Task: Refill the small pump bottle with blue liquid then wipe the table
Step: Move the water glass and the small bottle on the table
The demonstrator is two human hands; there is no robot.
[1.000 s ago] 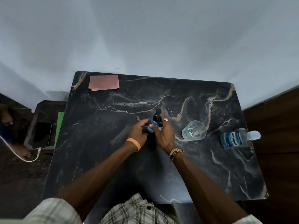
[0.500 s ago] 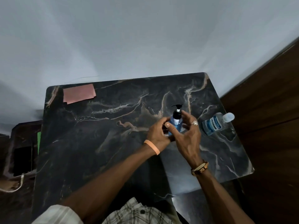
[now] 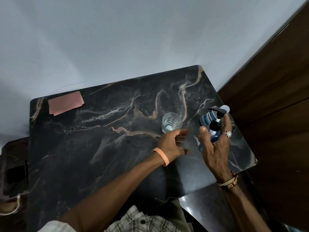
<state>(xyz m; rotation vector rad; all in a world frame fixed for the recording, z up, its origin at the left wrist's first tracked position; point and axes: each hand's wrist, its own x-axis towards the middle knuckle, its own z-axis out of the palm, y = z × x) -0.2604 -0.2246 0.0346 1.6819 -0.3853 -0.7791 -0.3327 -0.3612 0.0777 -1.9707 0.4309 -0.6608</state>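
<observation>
Since half a second ago, the small pump bottle (image 3: 214, 135) is no longer shared between two hands: it is released by the left hand (image 3: 172, 143) and is held by the right hand (image 3: 215, 149) alone, further toward the right edge of the bench (image 3: 100, 148). The bottle is kept nearly upright, its black pump head at the top and blue liquid visible in its body. The right fingers (image 3: 227, 124) are curled round its far side and the thumb is pressed against its near side; whether its base touches the bench cannot be told. A ring (image 3: 228, 133) is worn on one of these fingers, and corded bracelets (image 3: 228, 183) are seen at the wrist. The left hand is held apart from the bottle, fingers spread and loosely bent, with nothing gripped, and an orange wristband (image 3: 161, 156) is worn on it. Just beyond its fingertips a clear glass (image 3: 171, 123) is stood upright on the bench. Behind the pump bottle, a mouthwash bottle (image 3: 206, 118) with a blue label is laid on its side near the right edge, partly hidden. At the far left corner a folded pink cloth (image 3: 66, 102) is laid flat. A grey wall (image 3: 117, 39) is seen beyond the bench and a brown wooden panel (image 3: 275, 114) to its right.
</observation>
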